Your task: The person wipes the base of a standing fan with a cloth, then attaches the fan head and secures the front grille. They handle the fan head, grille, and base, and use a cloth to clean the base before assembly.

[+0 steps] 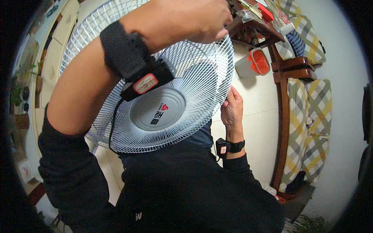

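A white wire fan guard (196, 128) with a round grey centre plate fills the space before my body, tilted close against me. Behind it shows more wire cage, so a fan seems to sit there. My left hand (206, 23) reaches across the top, fingers curled down at the guard's upper right rim; what its fingertips pinch is mostly hidden. Lower on the right edge, my right hand (233, 108) grips the rim between thumb and fingers. Each wrist carries a black strap with a small box, and the left one hangs over the guard.
A grey bin (245, 66) with a red liner stands on the pale tiled floor to the right. Beyond it is a wooden bench (280, 128) with checked cushions (316, 116). A dark wooden table (268, 35) holds clutter. Pale cabinets (62, 46) line the left.
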Tool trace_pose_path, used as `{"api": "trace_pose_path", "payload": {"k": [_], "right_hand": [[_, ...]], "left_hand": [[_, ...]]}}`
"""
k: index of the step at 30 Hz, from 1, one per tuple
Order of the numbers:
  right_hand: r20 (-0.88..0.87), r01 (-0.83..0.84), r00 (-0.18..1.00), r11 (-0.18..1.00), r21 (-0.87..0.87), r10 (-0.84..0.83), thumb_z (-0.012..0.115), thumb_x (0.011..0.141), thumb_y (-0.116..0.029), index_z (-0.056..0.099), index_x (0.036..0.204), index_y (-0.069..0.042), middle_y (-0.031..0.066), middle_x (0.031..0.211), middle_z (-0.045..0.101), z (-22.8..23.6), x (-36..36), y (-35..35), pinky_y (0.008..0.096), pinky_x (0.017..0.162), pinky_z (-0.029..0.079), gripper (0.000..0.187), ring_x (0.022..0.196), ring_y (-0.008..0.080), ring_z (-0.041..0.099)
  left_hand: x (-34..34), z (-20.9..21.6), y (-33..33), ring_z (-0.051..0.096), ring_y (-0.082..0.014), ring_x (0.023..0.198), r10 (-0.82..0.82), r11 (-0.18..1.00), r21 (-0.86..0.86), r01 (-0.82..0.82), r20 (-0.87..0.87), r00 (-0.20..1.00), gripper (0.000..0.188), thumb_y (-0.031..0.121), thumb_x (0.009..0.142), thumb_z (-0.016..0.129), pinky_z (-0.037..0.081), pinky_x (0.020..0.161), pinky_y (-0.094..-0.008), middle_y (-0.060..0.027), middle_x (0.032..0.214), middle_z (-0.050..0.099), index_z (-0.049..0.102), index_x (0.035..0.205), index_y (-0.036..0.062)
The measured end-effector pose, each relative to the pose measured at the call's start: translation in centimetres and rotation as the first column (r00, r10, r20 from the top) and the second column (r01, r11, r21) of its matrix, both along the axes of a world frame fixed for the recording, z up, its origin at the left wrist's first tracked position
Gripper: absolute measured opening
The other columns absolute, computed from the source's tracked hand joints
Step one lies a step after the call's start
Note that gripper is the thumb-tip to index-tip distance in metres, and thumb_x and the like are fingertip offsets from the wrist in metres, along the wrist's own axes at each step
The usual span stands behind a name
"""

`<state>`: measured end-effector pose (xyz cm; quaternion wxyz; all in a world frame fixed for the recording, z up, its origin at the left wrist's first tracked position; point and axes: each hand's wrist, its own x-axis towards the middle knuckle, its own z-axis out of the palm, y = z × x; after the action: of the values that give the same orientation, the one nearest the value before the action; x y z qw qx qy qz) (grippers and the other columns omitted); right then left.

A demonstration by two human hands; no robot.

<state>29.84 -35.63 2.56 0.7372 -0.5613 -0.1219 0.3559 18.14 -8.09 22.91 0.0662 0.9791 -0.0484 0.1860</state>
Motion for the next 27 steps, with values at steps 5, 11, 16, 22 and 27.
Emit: {"api": "trace_pose_path", "payload": {"k": [5, 11, 16, 22, 27], "right_hand": [[-0.155, -0.057, 0.985, 0.995, 0.088, 0.07, 0.046, 0.112, -0.024, 0.055, 0.139, 0.002, 0.008, 0.12, 0.072, -1.0, 0.5, 0.1, 0.0319, 0.091, 0.057, 0.039, 0.101, 0.0148, 0.069], [-0.275, -0.089, 0.953, 0.986, 0.143, 0.126, 0.044, 0.111, -0.022, 0.055, 0.141, 0.003, 0.0132, 0.132, 0.069, -2.2, 1.6, -0.4, 0.043, 0.104, 0.054, 0.04, 0.118, 0.0257, 0.068], [-0.274, -0.085, 0.953, 0.983, 0.163, 0.127, 0.045, 0.11, -0.02, 0.06, 0.135, 0.004, 0.0139, 0.127, 0.071, -2.8, 1.7, -0.5, 0.0438, 0.104, 0.054, 0.038, 0.117, 0.0266, 0.068], [-0.254, -0.089, 0.96, 0.988, 0.128, 0.12, 0.046, 0.109, -0.019, 0.063, 0.13, 0.004, 0.0135, 0.124, 0.072, -2.1, 1.5, 0.1, 0.0421, 0.103, 0.055, 0.036, 0.115, 0.026, 0.069], [-0.136, -0.027, 0.99, 0.998, 0.048, 0.034, 0.045, 0.11, -0.017, 0.06, 0.131, 0.005, 0.0126, 0.119, 0.073, -1.6, 0.7, -0.2, 0.0348, 0.091, 0.058, 0.034, 0.104, 0.0205, 0.071]], "left_hand": [[-1.1, -0.2, 0.6, 0.068, -0.0385, 0.084, -0.006, 0.992, -0.122, -0.003, -0.073, 0.997, 0.023, 0.018, 0.085, 0.062, 0.055, 0.076, -0.0463, -0.0221, 0.084, 0.069, 0.07, 0.081, -0.0034], [-3.0, -1.7, 0.6, 0.067, -0.0377, 0.086, -0.088, 0.98, -0.16, 0.119, 0.189, 0.978, 0.022, 0.012, 0.089, 0.059, 0.054, 0.081, -0.0445, -0.0223, 0.082, 0.067, 0.068, 0.08, -0.0059], [-4.4, -1.3, 0.5, 0.068, -0.0372, 0.085, -0.056, 0.979, -0.188, 0.081, 0.132, 0.99, 0.023, 0.011, 0.092, 0.058, 0.056, 0.081, -0.0445, -0.0237, 0.086, 0.069, 0.072, 0.085, -0.0062], [-4.5, -1.4, 0.4, 0.071, -0.0355, 0.089, -0.03, 0.984, -0.175, 0.045, 0.089, 0.996, 0.024, 0.011, 0.095, 0.058, 0.057, 0.084, -0.0424, -0.0239, 0.09, 0.072, 0.074, 0.089, -0.0058], [-4.6, -1.1, 0.0, 0.072, -0.0338, 0.089, -0.025, 0.999, -0.023, 0.026, 0.048, 0.999, 0.025, 0.011, 0.098, 0.057, 0.059, 0.084, -0.0404, -0.0224, 0.093, 0.073, 0.076, 0.093, -0.0037]]}}
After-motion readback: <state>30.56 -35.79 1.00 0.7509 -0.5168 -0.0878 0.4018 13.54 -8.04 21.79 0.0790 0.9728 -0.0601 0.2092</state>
